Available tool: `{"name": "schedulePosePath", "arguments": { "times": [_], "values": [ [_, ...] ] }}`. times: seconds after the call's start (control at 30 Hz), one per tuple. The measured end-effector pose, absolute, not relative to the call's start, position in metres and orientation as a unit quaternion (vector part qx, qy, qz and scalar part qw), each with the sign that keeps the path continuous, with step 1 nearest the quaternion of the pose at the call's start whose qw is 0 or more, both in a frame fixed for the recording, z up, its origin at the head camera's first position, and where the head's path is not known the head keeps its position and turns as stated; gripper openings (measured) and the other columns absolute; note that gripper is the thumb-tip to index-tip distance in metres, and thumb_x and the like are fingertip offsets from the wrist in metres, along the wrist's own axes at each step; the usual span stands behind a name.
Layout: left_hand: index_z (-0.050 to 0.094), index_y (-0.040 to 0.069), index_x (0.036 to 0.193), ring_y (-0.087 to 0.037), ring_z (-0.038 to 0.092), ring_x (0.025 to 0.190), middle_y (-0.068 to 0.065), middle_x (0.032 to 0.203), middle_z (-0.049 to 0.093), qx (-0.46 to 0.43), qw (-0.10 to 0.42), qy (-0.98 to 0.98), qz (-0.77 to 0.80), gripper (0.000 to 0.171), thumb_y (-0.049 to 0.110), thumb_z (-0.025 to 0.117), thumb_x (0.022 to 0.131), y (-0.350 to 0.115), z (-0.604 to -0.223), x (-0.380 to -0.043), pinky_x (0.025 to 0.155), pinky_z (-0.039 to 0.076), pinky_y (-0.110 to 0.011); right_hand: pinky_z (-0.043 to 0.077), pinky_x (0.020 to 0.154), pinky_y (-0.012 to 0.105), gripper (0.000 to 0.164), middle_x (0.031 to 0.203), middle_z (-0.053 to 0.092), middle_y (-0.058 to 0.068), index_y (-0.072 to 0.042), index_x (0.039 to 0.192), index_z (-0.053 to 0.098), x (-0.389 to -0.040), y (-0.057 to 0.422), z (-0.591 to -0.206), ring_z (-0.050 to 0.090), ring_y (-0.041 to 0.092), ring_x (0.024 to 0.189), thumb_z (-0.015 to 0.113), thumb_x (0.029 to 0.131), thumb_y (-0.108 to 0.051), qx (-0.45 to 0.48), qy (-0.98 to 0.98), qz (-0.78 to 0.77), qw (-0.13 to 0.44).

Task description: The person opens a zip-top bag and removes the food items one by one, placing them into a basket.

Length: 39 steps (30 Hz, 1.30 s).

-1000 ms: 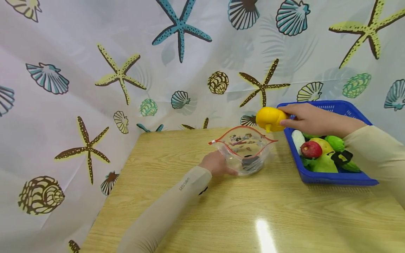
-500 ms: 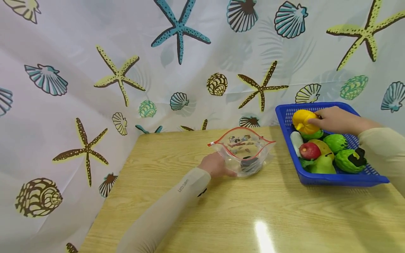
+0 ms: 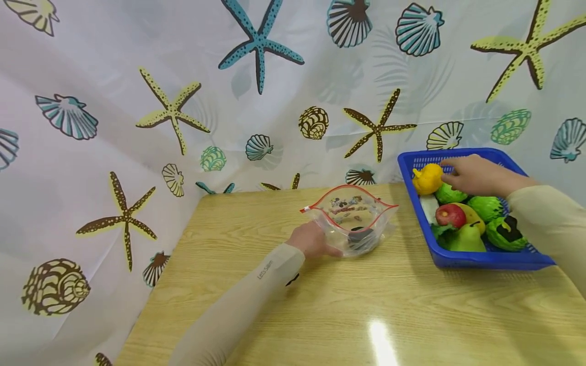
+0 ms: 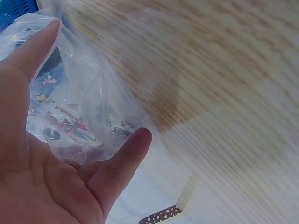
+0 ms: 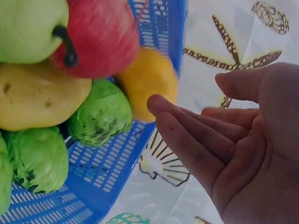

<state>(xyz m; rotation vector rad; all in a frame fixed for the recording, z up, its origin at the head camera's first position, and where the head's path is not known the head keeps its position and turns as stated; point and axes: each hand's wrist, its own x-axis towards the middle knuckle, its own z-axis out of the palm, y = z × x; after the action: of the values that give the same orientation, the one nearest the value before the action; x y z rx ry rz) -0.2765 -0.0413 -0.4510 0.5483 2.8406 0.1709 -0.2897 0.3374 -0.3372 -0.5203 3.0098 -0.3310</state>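
Note:
In the head view a yellow ribbed vegetable with a short stem [image 3: 428, 179] lies in the back left corner of the blue basket [image 3: 432, 249]. My right hand [image 3: 473, 175] is just right of it with fingers extended; the right wrist view shows nothing between thumb and fingers. A clear zip bag [image 3: 352, 239] with a red zip edge and cartoon prints stands on the table, its mouth wide apart. A dark round patch shows low on it. Beside it, my left hand [image 3: 311, 239] rests against the bag's left side, thumb and a finger spread along the plastic [image 4: 93, 93].
Also in the basket are a red fruit [image 3: 450, 216], a green pear [image 3: 469, 239], a yellow mango-like fruit [image 5: 42, 95], several green bumpy vegetables [image 3: 508, 233] and a white long one [image 3: 429, 208]. Behind the table hangs a shell-and-starfish curtain [image 3: 284, 112].
My right hand has carried the yellow vegetable from beside the bag's mouth rightward into the basket and let go of it. The left hand and bag have stayed put.

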Motion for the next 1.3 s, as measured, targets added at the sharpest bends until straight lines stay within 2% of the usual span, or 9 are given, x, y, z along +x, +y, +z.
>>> {"name": "schedulePosePath", "arguments": {
  "times": [0.13,0.23,0.37,0.47,0.7,0.87,1.03,1.2,1.3],
  "values": [
    [0.062,0.016,0.075,-0.014,0.052,0.065,0.002,0.078,0.056,0.194,0.119,0.972,0.056,0.060,0.074,0.068,0.064,-0.041,-0.450,-0.275,0.058,0.046,-0.030,0.054,0.070,0.050,0.039,0.103,0.066,0.026,0.010,0.124,0.055,-0.281,0.322,-0.333,0.063,0.022,0.076,0.056,0.093,-0.013,-0.191,0.977,-0.093,0.022],
    [0.062,0.016,0.072,-0.013,0.051,0.063,0.002,0.074,0.055,0.195,0.122,0.972,0.056,0.059,0.074,0.068,0.064,-0.042,-0.450,-0.275,0.055,0.045,-0.030,0.055,0.064,0.043,0.033,0.104,0.067,0.022,0.004,0.120,0.061,-0.273,0.305,-0.330,0.061,0.017,0.068,0.057,0.092,-0.011,-0.210,0.972,-0.101,0.018],
    [0.064,0.016,0.079,-0.013,0.052,0.064,0.003,0.077,0.057,0.197,0.124,0.971,0.056,0.060,0.074,0.068,0.064,-0.042,-0.450,-0.275,0.059,0.047,-0.031,0.054,0.061,0.039,0.029,0.103,0.069,0.015,-0.002,0.119,0.064,-0.264,0.278,-0.328,0.058,0.013,0.063,0.058,0.092,-0.010,-0.249,0.962,-0.113,0.002],
    [0.066,0.015,0.085,-0.013,0.054,0.067,0.003,0.081,0.060,0.199,0.122,0.971,0.053,0.063,0.074,0.068,0.064,-0.042,-0.451,-0.275,0.063,0.050,-0.032,0.054,0.066,0.040,0.027,0.105,0.069,0.011,-0.005,0.118,0.065,-0.258,0.253,-0.327,0.058,0.010,0.070,0.059,0.093,-0.011,-0.293,0.950,-0.106,-0.015],
    [0.065,0.012,0.102,-0.013,0.054,0.072,0.002,0.088,0.061,0.198,0.116,0.972,0.056,0.072,0.072,0.069,0.064,-0.041,-0.451,-0.275,0.068,0.050,-0.033,0.051,0.056,0.032,0.024,0.102,0.069,0.002,-0.013,0.114,0.067,-0.248,0.202,-0.332,0.054,0.008,0.063,0.060,0.091,-0.011,-0.396,0.912,-0.080,-0.069],
    [0.057,0.012,0.110,-0.015,0.056,0.077,0.001,0.091,0.062,0.188,0.112,0.974,0.064,0.077,0.072,0.071,0.062,-0.042,-0.449,-0.274,0.071,0.051,-0.033,0.052,0.061,0.033,0.020,0.097,0.068,0.003,-0.013,0.104,0.071,-0.250,0.173,-0.336,0.055,0.013,0.075,0.061,0.088,-0.006,-0.461,0.878,-0.060,-0.111],
    [0.053,0.012,0.119,-0.017,0.058,0.083,0.000,0.098,0.063,0.191,0.110,0.973,0.062,0.084,0.072,0.071,0.063,-0.043,-0.448,-0.273,0.075,0.051,-0.035,0.054,0.071,0.037,0.022,0.099,0.069,0.002,-0.014,0.106,0.071,-0.261,0.150,-0.348,0.059,0.015,0.084,0.059,0.091,-0.004,-0.468,0.883,-0.037,-0.021],
    [0.055,0.013,0.113,-0.014,0.057,0.076,0.001,0.093,0.063,0.192,0.115,0.973,0.063,0.079,0.072,0.070,0.063,-0.044,-0.449,-0.273,0.069,0.051,-0.033,0.052,0.075,0.037,0.025,0.096,0.068,0.000,-0.017,0.109,0.070,-0.273,0.139,-0.365,0.055,0.014,0.081,0.063,0.089,-0.004,-0.439,0.892,0.014,0.104],
    [0.058,0.014,0.108,-0.013,0.056,0.072,0.002,0.088,0.063,0.197,0.113,0.972,0.059,0.075,0.072,0.070,0.063,-0.044,-0.449,-0.273,0.065,0.051,-0.032,0.051,0.075,0.038,0.026,0.095,0.068,-0.002,-0.017,0.107,0.070,-0.278,0.139,-0.370,0.055,0.013,0.081,0.062,0.088,-0.001,-0.425,0.893,0.013,0.148]
  ]
}}
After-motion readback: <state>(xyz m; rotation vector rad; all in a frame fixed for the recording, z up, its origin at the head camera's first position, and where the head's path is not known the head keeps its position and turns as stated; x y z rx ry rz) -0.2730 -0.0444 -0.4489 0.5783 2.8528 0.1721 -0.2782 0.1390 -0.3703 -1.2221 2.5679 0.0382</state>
